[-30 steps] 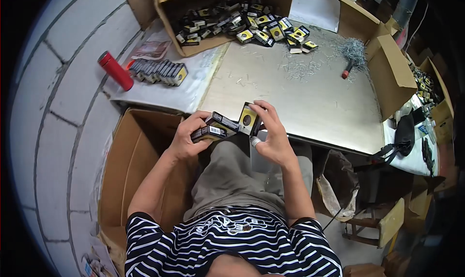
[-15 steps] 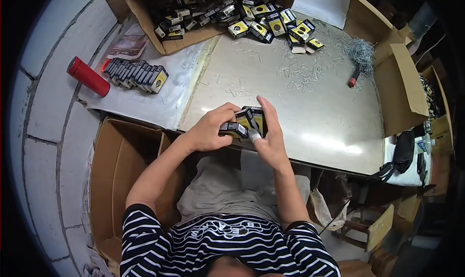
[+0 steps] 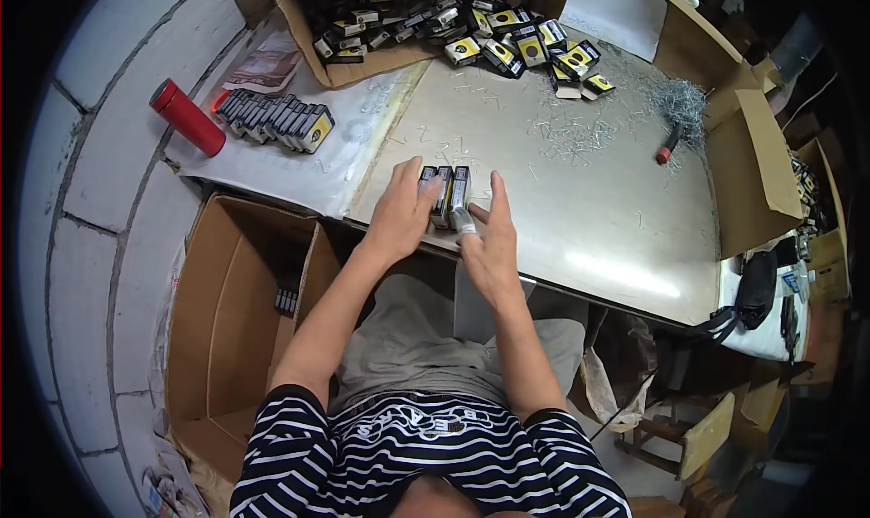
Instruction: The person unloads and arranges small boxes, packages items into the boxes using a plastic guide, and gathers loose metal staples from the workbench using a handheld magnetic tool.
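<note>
Three small black-and-yellow boxes (image 3: 443,194) stand on edge, side by side, near the front edge of the table. My left hand (image 3: 399,217) grips the row from the left, its thumb lying over the boxes. My right hand (image 3: 492,251) is at their right side. Its thumb, wrapped in something whitish, touches the lower end of the row, while the other visible fingers are spread away from the boxes. The undersides of the boxes are hidden.
Many similar boxes spill from a cardboard carton (image 3: 313,42) at the back. Loose metal pins (image 3: 580,130) and a red-handled tool (image 3: 668,146) lie to the right. A stacked row of boxes (image 3: 276,121) and a red flask (image 3: 188,117) are left. An open carton (image 3: 240,291) stands below.
The boxes went from tilted and loosely bunched in both hands to an upright row on the table. My right fingers have come away from them. The camera view has shifted slightly.
</note>
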The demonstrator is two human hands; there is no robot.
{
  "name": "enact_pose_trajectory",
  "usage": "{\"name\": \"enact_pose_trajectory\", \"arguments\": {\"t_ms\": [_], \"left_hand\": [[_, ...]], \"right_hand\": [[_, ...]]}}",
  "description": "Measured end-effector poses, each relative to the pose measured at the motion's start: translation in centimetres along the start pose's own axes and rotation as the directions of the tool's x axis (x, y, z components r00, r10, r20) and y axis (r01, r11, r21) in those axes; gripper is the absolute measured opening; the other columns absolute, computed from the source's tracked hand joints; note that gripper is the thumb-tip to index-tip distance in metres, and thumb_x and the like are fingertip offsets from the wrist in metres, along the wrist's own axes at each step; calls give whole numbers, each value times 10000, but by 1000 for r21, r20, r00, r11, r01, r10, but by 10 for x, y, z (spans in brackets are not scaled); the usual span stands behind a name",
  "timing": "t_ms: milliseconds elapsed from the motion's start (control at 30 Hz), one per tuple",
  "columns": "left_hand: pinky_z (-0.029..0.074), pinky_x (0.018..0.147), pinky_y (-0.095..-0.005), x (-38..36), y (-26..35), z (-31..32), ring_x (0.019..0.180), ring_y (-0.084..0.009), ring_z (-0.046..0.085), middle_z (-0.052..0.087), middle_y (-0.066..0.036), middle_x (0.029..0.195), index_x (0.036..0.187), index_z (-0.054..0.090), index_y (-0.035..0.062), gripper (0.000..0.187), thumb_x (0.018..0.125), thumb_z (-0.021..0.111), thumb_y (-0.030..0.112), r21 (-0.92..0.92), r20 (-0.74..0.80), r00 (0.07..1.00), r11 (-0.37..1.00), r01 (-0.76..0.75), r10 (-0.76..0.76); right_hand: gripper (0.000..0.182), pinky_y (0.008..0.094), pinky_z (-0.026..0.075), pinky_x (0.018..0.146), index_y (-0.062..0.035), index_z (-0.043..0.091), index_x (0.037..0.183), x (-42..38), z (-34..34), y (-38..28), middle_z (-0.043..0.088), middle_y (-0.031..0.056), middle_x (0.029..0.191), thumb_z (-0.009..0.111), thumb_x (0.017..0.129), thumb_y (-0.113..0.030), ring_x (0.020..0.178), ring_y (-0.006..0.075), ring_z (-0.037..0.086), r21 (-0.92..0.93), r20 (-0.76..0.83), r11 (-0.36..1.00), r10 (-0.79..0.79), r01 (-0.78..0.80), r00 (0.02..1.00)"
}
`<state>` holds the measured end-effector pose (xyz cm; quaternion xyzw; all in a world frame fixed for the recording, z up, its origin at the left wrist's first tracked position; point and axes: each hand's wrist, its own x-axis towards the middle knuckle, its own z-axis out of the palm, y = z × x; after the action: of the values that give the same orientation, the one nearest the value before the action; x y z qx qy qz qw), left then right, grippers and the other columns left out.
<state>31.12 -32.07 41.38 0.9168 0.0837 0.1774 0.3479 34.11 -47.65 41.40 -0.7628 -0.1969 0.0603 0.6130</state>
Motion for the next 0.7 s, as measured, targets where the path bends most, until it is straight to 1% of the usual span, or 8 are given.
{"name": "enact_pose_trajectory", "arguments": {"t_ms": [67, 233, 300, 367, 467, 567, 633, 700], "left_hand": [[414, 945, -433, -7, -5, -3, 1154, -412, 489, 457, -284, 1253, 1328, 336, -119, 641, 964, 457, 394, -174, 10, 998, 982, 68, -67], [415, 970, -423, -29, 30, 3, 1182, -413, 466, 414, -272, 1297, 1368, 256, -110, 890, 799, 694, 416, -16, -75, 982, 984, 175, -176], [417, 959, -408, -34, 31, 17, 1161, -395, 476, 424, -253, 1266, 1366, 273, -99, 873, 768, 740, 333, 74, -166, 981, 991, 110, -97], [431, 942, -404, -28, 19, 19, 1132, -389, 496, 439, -240, 1252, 1346, 325, -72, 804, 746, 749, 255, 42, -212, 971, 992, 120, -109], [454, 902, -384, -17, 5, -3, 1048, -364, 547, 532, -192, 1142, 1269, 460, -33, 632, 706, 707, 111, -109, -125, 991, 993, 36, -50], [447, 905, -378, 2, -13, -46, 1018, -367, 547, 544, -200, 1105, 1238, 471, -44, 607, 702, 703, 122, -24, -310, 936, 983, -184, 168], [411, 960, -378, 25, -40, -68, 1090, -366, 507, 520, -199, 1156, 1233, 470, -40, 608, 696, 704, 123, 137, -310, 936, 982, -131, 168], [345, 1024, -449, 46, -91, -76, 1239, -366, 415, 464, -203, 1267, 1272, 441, -19, 641, 702, 693, 131, 551, -265, 933, 833, -59, 241]], "right_hand": [[710, 345, 464, 954, 31, 212, 1444, -6, -5, 8, 372, 269, 1413, 448, 775, 74, 1199, 317, 532, 30, 4, 999, 20, -20, 1000], [684, 339, 438, 979, 37, 272, 1422, -23, 7, 24, 480, 250, 1323, 397, 755, 119, 1200, 303, 528, 112, 123, 993, -52, 38, 991], [668, 330, 423, 993, 36, 286, 1417, -33, 11, 15, 476, 224, 1334, 389, 765, 135, 1216, 291, 513, 50, 177, 997, 46, -56, 983], [642, 331, 413, 1004, 33, 319, 1403, -39, 20, 29, 496, 202, 1322, 418, 777, 136, 1210, 280, 518, 296, 80, 955, -49, 23, 996], [605, 335, 412, 1006, 38, 371, 1373, -44, 14, 33, 523, 181, 1299, 455, 782, 131, 1199, 257, 528, 414, 218, 905, 10, -101, 976], [536, 352, 418, 1009, 26, 450, 1306, -43, 2, 23, 541, 198, 1276, 510, 778, 100, 1193, 313, 536, -25, 195, 970, -231, 240, 953], [529, 389, 421, 1018, 0, 498, 1249, -33, 5, 24, 503, 216, 1310, 531, 729, 87, 1210, 388, 493, -293, 255, 851, -370, 436, 893], [566, 394, 427, 1013, -14, 514, 1237, -12, 11, 19, 461, 195, 1367, 547, 680, 80, 1266, 372, 440, -338, 432, 737, -431, 585, 792]]}}
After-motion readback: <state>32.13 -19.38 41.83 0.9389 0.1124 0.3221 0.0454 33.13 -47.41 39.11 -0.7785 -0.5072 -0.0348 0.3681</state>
